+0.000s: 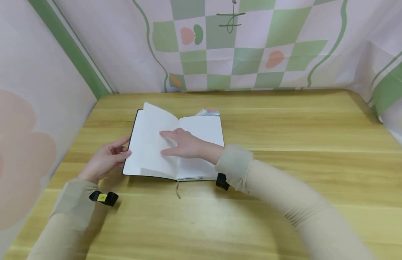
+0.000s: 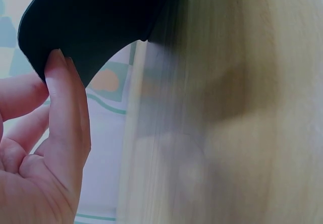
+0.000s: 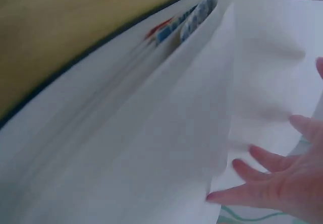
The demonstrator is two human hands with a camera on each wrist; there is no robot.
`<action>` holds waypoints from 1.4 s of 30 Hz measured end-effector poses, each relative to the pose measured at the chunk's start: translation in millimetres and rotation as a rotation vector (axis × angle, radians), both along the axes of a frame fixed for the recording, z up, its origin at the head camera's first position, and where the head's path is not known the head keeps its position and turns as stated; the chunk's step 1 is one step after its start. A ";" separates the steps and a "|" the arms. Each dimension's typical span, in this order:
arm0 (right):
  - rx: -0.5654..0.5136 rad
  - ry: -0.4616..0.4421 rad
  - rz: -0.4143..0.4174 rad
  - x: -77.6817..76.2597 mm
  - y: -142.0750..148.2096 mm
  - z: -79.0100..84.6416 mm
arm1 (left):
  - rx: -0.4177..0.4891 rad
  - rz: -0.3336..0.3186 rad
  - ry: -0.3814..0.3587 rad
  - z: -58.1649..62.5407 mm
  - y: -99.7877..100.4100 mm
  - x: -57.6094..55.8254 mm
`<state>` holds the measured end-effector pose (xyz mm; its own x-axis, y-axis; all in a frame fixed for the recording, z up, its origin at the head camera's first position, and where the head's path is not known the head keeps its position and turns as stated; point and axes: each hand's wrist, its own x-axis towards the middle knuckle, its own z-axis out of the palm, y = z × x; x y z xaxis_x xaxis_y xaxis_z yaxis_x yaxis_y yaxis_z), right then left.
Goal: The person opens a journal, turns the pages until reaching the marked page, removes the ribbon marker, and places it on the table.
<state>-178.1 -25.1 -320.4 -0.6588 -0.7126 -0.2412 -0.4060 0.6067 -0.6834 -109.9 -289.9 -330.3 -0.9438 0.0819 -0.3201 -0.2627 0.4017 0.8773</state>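
Observation:
An open notebook [image 1: 201, 131] with blank white pages and a dark cover lies on the table. My left hand [image 1: 103, 159] pinches the outer edge of its left cover between thumb and fingers. The left wrist view shows that dark cover [image 2: 96, 27] bent and raised off the tabletop. Across the gutter reaches my right hand [image 1: 188, 143], its fingers spread and extended against a turned leaf [image 1: 155, 121] that stands partly up over the left side. In the right wrist view, patterned paper pieces [image 3: 194, 22] show between the pages.
Coloured paper bits [image 1: 208, 113] stick out past the notebook's top edge. A ribbon bookmark [image 1: 178, 191] hangs from the spine onto the wooden table [image 1: 302, 137]. A green-and-white checked curtain [image 1: 217, 61] hangs behind, with another cloth at the left.

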 end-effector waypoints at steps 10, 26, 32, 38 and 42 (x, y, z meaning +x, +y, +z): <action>0.359 0.025 0.065 15.3 -18.9 -5.2 | 0.060 -0.008 0.021 -1.7 -4.7 2.5; 0.483 0.118 0.058 22.9 -31.1 -12.8 | -0.083 0.004 -0.011 -4.4 -7.7 6.5; 0.400 0.077 0.106 10.6 -14.5 -7.6 | -0.077 0.022 0.000 -3.1 -2.0 4.1; 0.425 0.108 0.086 -7.6 12.9 -11.5 | -0.076 0.021 0.019 -1.9 1.2 1.8; 0.467 0.137 0.065 -18.1 30.0 -13.3 | -0.077 0.022 0.018 -1.0 2.0 1.7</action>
<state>-196.2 4.9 -333.7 -0.6647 -0.5894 -0.4591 -0.5199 0.8062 -0.2823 -108.2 -287.8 -331.3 -0.9509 0.0367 -0.3072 -0.2563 0.4626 0.8487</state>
